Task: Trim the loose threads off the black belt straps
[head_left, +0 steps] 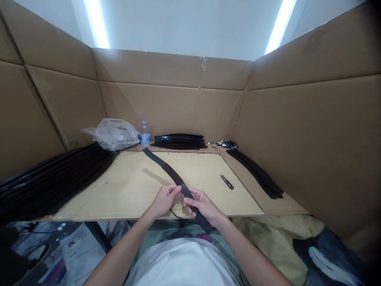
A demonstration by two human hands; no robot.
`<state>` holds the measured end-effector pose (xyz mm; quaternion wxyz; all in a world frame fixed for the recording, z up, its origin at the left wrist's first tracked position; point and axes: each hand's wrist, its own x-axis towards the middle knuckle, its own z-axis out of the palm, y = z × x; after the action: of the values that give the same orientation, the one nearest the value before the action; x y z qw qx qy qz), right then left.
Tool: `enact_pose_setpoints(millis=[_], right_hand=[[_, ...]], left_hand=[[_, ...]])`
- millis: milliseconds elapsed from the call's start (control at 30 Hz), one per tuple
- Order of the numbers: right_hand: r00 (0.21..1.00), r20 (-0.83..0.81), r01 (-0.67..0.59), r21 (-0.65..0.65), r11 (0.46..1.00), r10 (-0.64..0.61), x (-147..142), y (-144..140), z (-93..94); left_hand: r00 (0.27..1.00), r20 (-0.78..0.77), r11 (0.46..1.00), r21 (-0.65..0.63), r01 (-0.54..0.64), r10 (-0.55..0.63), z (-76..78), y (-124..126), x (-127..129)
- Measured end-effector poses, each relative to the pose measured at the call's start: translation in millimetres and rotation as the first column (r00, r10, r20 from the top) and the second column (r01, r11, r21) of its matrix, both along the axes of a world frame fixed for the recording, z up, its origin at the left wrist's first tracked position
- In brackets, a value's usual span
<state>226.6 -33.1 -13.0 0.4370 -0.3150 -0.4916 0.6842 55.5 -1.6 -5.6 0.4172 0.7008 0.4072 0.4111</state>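
Note:
A long, flat, slightly curved black strip [172, 174] with a dark brown middle stretch slants over the table's front edge, its near end by my lap. My right hand [204, 204] grips its lower part, thumb on top and fingers round the far side. At the strip's left edge, where brown meets black, my left hand [166, 199] pinches with thumb and fingertips. A thin dark cord [175, 215] hangs below my left hand; where its upper end goes is hidden. To the right on the table lies a pair of thread snips [226, 182], apart from both hands.
A pile of long black strips [59, 178] fills the left side, with a clear plastic bag [116, 134] on it. At the back stand a water bottle [145, 135] and stacked black strips [180, 142]. More strips [256, 172] lie right, near small tangled items [228, 144]. Cardboard walls [166, 103] surround the table.

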Motion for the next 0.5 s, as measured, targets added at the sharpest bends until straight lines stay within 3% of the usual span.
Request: enact_pose_setpoints(millis=[133,500], right_hand=[[0.998,-0.01,0.067,-0.022,0.998,-0.067,-3.6,2.3,-1.0],[1.0,-0.007,0.004,-0.031,0.999,-0.004,-0.3,-0.9,2.1]], left_hand=[[0.998,-0.032,0.999,-0.009,-0.051,0.05,-1.8,1.3,-0.8],[0.998,0.0,0.997,-0.054,-0.059,0.059,-5.0,1.4,-0.5]])
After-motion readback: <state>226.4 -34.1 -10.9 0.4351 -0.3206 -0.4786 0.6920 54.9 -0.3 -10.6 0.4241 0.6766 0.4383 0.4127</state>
